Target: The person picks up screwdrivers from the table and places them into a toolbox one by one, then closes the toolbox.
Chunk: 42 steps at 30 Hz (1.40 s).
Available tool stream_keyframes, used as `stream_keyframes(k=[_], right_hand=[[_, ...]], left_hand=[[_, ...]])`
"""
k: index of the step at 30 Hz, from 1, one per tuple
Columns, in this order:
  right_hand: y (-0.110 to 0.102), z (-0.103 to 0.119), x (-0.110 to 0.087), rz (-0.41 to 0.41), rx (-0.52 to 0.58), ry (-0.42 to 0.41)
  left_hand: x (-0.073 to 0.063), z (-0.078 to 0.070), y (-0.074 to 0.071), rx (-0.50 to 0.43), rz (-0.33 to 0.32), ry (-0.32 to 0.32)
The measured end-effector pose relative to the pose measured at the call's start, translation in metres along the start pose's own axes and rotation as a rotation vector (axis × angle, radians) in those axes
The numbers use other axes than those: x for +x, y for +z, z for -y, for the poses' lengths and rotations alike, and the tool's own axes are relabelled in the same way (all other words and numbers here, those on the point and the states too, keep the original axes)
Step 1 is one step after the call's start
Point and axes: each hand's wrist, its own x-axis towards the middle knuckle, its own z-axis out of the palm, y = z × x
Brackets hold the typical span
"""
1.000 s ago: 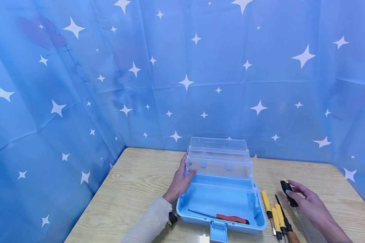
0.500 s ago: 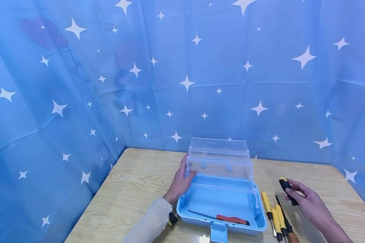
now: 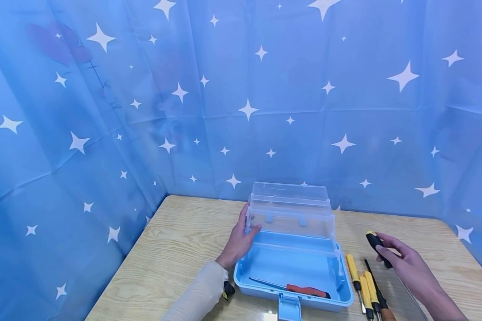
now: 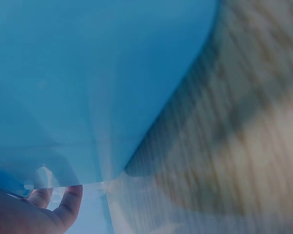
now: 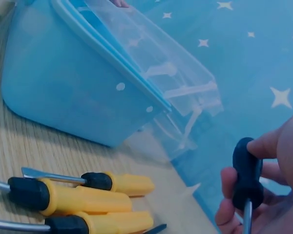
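Observation:
A light-blue toolbox [image 3: 293, 299] stands on the table, its clear lid [image 3: 291, 207] raised at the back. My left hand [image 3: 237, 243] holds the lid's left side, thumb in front and fingers behind; in the left wrist view the box wall hides part of that hand. Inside lies a screwdriver with a red handle [image 3: 305, 290]. To the right of the box, my right hand [image 3: 413, 267] grips a black screwdriver handle [image 5: 247, 170] with a yellow end, between thumb and fingers. Its long metal shaft points down toward the near edge.
Between box and right hand lie several screwdrivers with yellow handles [image 3: 352, 267], a dark one [image 3: 379, 294] and a brown wooden handle [image 3: 387, 314]. A small black-and-yellow object [image 3: 227, 290] sits beside the left sleeve. A blue star-patterned curtain [image 3: 289, 89] hangs behind the table [image 3: 176, 232].
The black handle in my right hand has tipped slightly to the left and up. The left hand, the toolbox and the red screwdriver stay in place.

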Motion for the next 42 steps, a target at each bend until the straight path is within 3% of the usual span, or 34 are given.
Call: stream_keyframes(k=[21,32,42], right_hand=[[0.004,0.029,-0.005,0.01,0.011,-0.038],[0.006,0.044,-0.012,-0.002,0.014,-0.106],[0.005,0.062,-0.017,0.045,0.027,-0.063]], left_hand=[[0.0,0.001,0.0,-0.004,-0.006,-0.002],[0.001,0.0,0.001,0.013,-0.006,0.005],[0.0,-0.001,0.0,0.03,-0.01,-0.004]])
